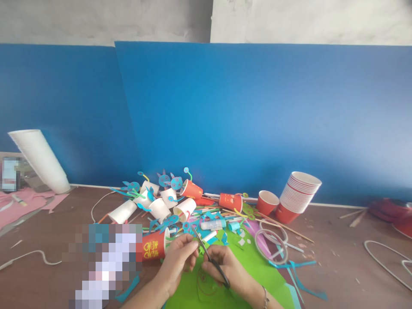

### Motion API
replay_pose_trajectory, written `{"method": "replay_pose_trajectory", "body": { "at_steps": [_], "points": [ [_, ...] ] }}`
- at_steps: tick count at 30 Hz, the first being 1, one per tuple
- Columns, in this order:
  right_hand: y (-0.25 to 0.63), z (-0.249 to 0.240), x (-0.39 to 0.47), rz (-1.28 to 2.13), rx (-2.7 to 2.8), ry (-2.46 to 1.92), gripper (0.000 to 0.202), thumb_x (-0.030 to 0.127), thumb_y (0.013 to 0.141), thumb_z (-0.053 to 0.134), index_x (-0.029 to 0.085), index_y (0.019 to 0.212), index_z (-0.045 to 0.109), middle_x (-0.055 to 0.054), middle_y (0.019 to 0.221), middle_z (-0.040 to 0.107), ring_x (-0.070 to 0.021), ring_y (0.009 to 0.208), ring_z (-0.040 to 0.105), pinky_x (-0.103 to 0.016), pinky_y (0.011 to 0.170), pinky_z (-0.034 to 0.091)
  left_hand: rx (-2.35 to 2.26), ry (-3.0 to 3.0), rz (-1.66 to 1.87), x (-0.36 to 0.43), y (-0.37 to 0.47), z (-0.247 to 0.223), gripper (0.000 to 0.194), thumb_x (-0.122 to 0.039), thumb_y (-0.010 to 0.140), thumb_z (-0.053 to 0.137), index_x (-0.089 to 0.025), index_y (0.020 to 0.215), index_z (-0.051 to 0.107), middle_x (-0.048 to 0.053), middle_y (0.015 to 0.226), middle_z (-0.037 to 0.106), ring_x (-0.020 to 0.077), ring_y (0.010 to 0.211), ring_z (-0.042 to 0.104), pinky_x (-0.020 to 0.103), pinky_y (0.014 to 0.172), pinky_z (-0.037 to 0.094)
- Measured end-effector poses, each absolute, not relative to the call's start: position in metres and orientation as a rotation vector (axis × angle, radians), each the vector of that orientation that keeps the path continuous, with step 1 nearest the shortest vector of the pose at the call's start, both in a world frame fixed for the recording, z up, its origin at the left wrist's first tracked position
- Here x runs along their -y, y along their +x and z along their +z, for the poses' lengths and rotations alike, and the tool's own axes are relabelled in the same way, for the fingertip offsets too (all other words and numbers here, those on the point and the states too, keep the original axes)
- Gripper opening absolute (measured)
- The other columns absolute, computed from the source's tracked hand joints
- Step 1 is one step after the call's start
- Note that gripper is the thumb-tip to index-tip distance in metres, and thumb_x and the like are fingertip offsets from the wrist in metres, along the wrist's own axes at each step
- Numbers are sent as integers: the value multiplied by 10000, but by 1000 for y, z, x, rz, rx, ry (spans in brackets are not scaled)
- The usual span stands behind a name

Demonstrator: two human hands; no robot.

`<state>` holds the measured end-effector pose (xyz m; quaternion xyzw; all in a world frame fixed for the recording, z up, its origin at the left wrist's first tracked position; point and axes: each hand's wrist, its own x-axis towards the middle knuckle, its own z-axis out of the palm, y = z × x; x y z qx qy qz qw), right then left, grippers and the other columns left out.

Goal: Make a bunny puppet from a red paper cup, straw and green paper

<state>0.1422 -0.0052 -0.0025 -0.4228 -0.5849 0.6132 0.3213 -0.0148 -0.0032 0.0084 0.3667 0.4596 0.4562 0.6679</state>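
Note:
My right hand (225, 265) grips black-handled scissors (219, 271), whose blades point up and to the left. Thumb and fingers of my left hand (180, 257) pinch a small green paper piece (202, 249) beside the blades; most of it is hidden by the fingers. Beneath both hands lies a bright green paper sheet (257, 281) with a round face drawn on it. Just left of my left hand, a red paper cup (153, 245) with yellow lettering rests on its side. A glue stick (213, 224) lies beyond the blades among paper scraps.
White and red cups with blue paper animal faces (176, 183) crowd the back. A stack of paper cups (299, 193) leans at back right, near tape rolls (271, 246). White stacked cups (40, 161) tilt at far left, by pink paper (19, 206). A blue panel (257, 116) stands behind.

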Motion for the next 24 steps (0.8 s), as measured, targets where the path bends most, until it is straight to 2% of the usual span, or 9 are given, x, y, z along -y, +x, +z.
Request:
{"method": "replay_pose_trajectory", "body": {
  "at_steps": [8,24],
  "points": [
    [140,-3,7,1663,1507,-1060,324,383,654,737,161,674,502,63,505,500,-41,377,368,-163,367,296,-1044,862,995,4,-17,7,296,-389,659,681,-176,628,477,-64,509,523,35,377,392,158,382,255],
    [148,0,5,1667,1604,-1082,272,372,708,688,163,679,515,72,496,486,-36,356,356,-164,349,269,-995,914,919,-3,-25,7,281,-362,624,699,-175,614,490,-56,481,532,28,338,362,151,339,229]
  ]
}}
